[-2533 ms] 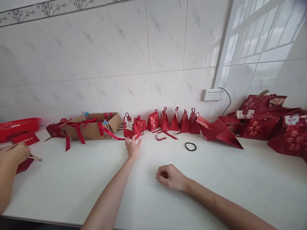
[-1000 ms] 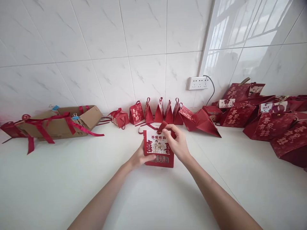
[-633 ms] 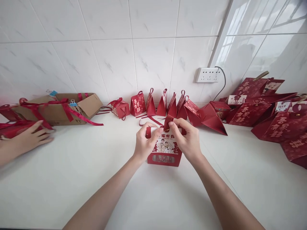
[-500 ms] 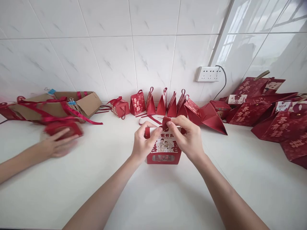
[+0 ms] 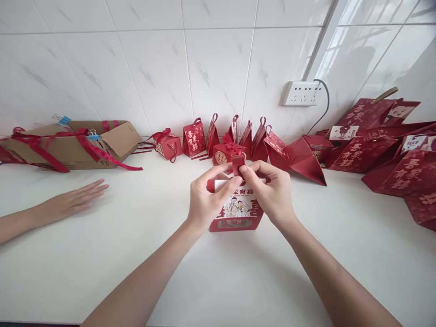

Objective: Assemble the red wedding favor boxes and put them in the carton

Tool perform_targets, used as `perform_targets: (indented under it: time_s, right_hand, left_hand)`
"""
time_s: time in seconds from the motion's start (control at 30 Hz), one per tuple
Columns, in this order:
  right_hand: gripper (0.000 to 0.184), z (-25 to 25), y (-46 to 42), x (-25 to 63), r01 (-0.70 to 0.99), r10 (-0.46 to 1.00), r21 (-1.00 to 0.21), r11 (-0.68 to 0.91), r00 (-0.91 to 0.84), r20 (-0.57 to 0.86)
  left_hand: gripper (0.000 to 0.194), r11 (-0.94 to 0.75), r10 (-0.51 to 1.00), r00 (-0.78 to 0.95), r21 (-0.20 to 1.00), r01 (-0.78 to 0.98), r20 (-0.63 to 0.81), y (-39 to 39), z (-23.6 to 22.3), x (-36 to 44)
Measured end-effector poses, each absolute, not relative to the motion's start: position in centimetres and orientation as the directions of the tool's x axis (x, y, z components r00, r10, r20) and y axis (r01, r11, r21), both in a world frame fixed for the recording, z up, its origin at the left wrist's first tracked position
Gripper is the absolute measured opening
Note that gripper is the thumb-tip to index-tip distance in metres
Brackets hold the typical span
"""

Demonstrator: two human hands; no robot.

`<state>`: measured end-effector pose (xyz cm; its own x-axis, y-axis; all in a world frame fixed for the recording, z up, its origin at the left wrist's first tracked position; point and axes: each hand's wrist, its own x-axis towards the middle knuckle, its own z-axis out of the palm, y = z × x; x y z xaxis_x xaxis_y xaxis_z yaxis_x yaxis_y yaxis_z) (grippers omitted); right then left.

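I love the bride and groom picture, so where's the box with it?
In the head view, the picture box is central, between left hand and right hand, in front of a ribboned box.

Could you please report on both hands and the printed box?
Left hand gripping printed box; right hand pinching its ribbon loop. Bow-tied box close behind. Co-worker's hand off left.

White surface (image 5: 68,281). Left: open cardboard box (image 5: 70,152), ribbons (image 5: 49,156) draped over it. Rear centre: row of small red gift boxes (image 5: 194,140). Right: overlapping pile of larger red gift boxes (image 5: 364,153). Front centre: couple-printed favour box (image 5: 238,209), apparently resting on its base.
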<state>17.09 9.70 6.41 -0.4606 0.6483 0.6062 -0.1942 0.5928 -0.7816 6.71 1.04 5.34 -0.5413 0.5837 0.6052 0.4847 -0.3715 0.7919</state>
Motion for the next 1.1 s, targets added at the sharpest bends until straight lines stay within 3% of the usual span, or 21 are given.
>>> perform_targets:
  time_s: [0.13, 0.33, 0.63, 0.93, 1.1]
  right_hand:
    - [0.035, 6.5, 9.8, 17.5, -0.202, 0.625, -0.768, 0.607, -0.475, 0.619]
    - [0.018, 6.4, 10.1, 18.0, -0.234, 0.556, -0.786, 0.572, -0.594, 0.581]
    - [0.006, 6.7, 11.1, 18.7, -0.227, 0.424, -0.731, 0.643, -0.69, 0.587]
    - [0.006, 6.3, 11.0, 18.3, -0.142, 0.538, -0.77, 0.623, -0.637, 0.553]
    - [0.008, 6.3, 11.4, 18.4, -0.154, 0.517, -0.734, 0.661, -0.616, 0.595]
  left_hand:
    - [0.013, -0.347, 0.621, -0.541, 0.818, 0.458, 0.567, 1.0, 5.7, 7.0]
    - [0.018, -0.331, 0.612, -0.552, 0.817, 0.471, 0.566, 1.2, 5.7, 7.0]
    - [0.025, -0.261, 0.596, -0.599, 0.835, 0.485, 0.535, 1.1, 5.8, 7.4]
    - [0.022, -0.33, 0.711, -0.501, 0.863, 0.382, 0.494, 1.2, 5.1, 6.0]
    - [0.021, -0.301, 0.671, -0.565, 0.873, 0.384, 0.481, 1.3, 5.0, 6.3]
